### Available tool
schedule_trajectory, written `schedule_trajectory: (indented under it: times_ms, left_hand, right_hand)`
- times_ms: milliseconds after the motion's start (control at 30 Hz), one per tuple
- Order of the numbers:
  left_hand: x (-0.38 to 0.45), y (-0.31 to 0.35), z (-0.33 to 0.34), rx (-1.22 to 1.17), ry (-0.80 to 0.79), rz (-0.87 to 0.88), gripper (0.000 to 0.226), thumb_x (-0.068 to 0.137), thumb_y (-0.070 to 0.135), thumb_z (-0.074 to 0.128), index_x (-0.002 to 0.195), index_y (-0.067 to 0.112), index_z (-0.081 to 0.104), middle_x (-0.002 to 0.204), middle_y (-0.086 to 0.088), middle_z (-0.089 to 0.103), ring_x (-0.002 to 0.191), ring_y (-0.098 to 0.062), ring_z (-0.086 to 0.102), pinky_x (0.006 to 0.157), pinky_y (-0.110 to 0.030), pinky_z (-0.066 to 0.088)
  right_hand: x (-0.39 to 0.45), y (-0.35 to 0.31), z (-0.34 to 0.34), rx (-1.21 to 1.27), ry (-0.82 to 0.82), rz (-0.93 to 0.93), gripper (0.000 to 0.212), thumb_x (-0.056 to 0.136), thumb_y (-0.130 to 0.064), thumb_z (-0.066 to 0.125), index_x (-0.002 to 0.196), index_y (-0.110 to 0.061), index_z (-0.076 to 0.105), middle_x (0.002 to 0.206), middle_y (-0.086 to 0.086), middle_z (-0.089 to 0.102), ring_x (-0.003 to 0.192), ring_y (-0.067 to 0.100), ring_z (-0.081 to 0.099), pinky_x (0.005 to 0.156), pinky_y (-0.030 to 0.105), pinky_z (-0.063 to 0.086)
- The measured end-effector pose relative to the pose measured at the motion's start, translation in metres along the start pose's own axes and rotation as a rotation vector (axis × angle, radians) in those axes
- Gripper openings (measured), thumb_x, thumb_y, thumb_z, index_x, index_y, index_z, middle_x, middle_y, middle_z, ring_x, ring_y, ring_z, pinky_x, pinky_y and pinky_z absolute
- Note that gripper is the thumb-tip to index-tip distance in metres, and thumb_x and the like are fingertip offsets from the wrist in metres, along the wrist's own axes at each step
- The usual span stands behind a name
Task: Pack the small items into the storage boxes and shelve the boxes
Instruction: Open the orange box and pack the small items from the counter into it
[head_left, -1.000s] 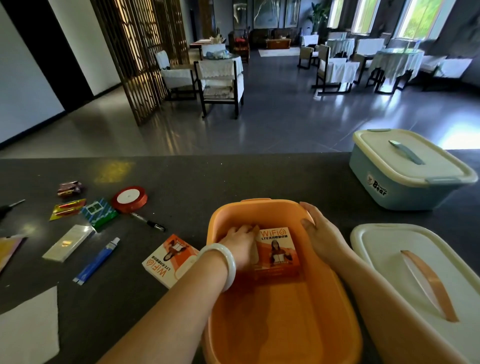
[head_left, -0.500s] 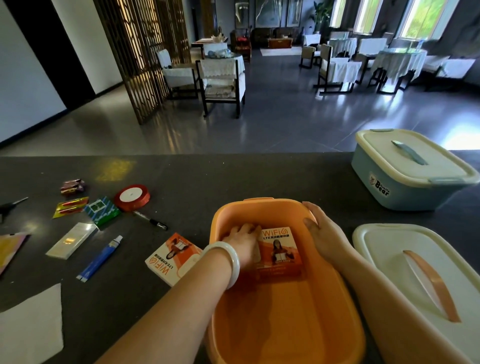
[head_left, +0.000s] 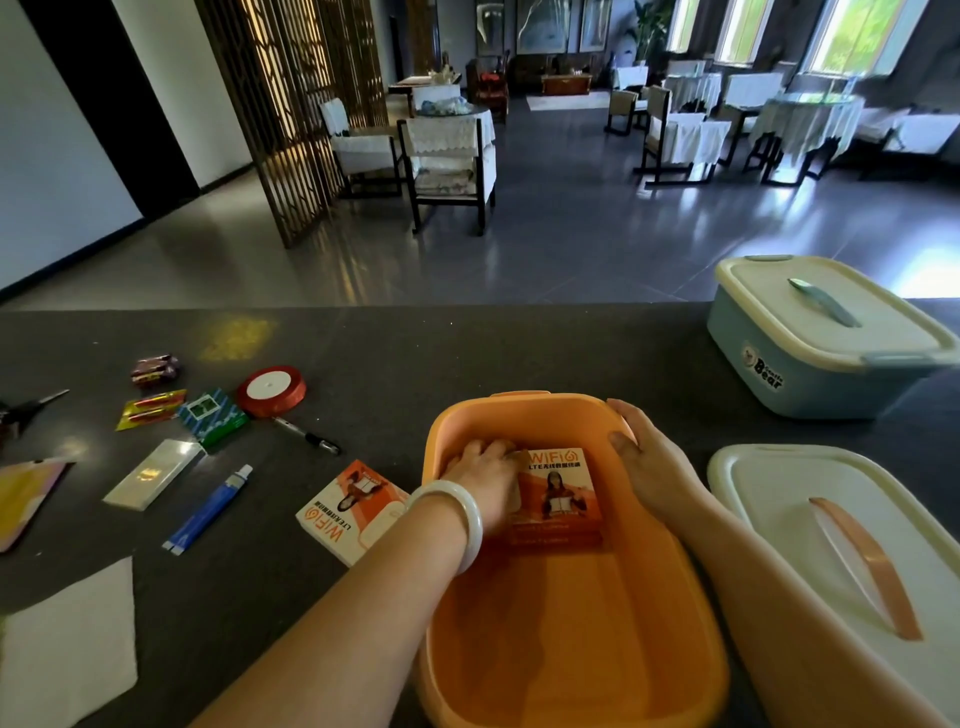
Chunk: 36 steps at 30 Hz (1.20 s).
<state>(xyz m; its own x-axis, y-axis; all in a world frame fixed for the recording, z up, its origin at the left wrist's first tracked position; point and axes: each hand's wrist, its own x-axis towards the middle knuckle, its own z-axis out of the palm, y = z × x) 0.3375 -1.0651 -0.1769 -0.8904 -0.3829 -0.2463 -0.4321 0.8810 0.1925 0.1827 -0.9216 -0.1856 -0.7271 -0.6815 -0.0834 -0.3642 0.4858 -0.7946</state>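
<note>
An open orange storage box (head_left: 545, 654) stands on the dark table in front of me. An orange WiFi carton (head_left: 560, 499) lies inside it at the far end. My left hand (head_left: 483, 473), with a white bangle on the wrist, reaches into the box and holds the carton's left edge with curled fingers. My right hand (head_left: 649, 462) grips the box's right rim, thumb inside. A second WiFi carton (head_left: 348, 512) lies on the table just left of the box.
The box's cream lid (head_left: 769, 499) lies at right, and a closed blue box (head_left: 810, 374) stands behind it. Left on the table: red ribbon spool (head_left: 271, 389), pen (head_left: 306, 436), green packet (head_left: 212, 415), blue tube (head_left: 208, 512), white pack (head_left: 153, 473), sweets, scissors (head_left: 31, 408), paper (head_left: 67, 644).
</note>
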Motion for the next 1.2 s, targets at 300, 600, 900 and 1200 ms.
schedule_trajectory:
  times_ms: [300,600,900,1200]
  left_hand:
    - [-0.003,0.002,0.000,-0.027,0.005,-0.002,0.065,0.092,0.022,0.058,0.149,0.029,0.027,0.152,0.002,0.026,0.138,-0.026,0.027,0.111,-0.046,0.031]
    - [-0.029,-0.018,-0.021,-0.276,0.461,0.079,0.051,0.092,0.026,0.062,0.139,0.026,0.044,0.140,0.010,0.038,0.130,-0.010,0.039,0.105,-0.031,0.041]
    - [-0.110,-0.142,-0.002,-0.407,0.476,-0.317,0.046,0.090,0.031,0.062,0.133,0.029,0.046,0.139,0.007,0.042,0.125,-0.006,0.042,0.103,-0.024,0.035]
    - [-0.150,-0.197,0.054,-0.430,0.281,-0.469,0.051,0.088,0.037,0.063,0.135,0.026,0.045,0.141,0.003,0.041,0.130,-0.014,0.040,0.109,-0.033,0.035]
  right_hand:
    - [-0.003,-0.003,-0.001,-0.019,-0.008,-0.007,0.050,0.102,-0.025,0.038,0.149,-0.029,0.021,0.133,0.009,0.051,0.076,-0.001,0.050,0.056,0.013,0.039]
    - [-0.006,-0.028,-0.003,-0.257,0.020,0.050,0.061,0.097,-0.035,0.048,0.150,-0.028,0.018,0.147,0.015,0.036,0.128,0.034,0.044,0.093,0.048,0.048]
    - [-0.032,-0.148,0.080,-0.319,0.084,-0.268,0.051,0.095,-0.033,0.050,0.142,-0.032,0.032,0.148,-0.001,0.033,0.135,0.021,0.036,0.102,0.044,0.044]
    - [-0.018,-0.176,0.212,-0.851,-0.494,-0.060,0.060,0.093,-0.028,0.055,0.145,-0.011,0.030,0.144,0.013,0.037,0.127,0.029,0.043,0.105,0.041,0.039]
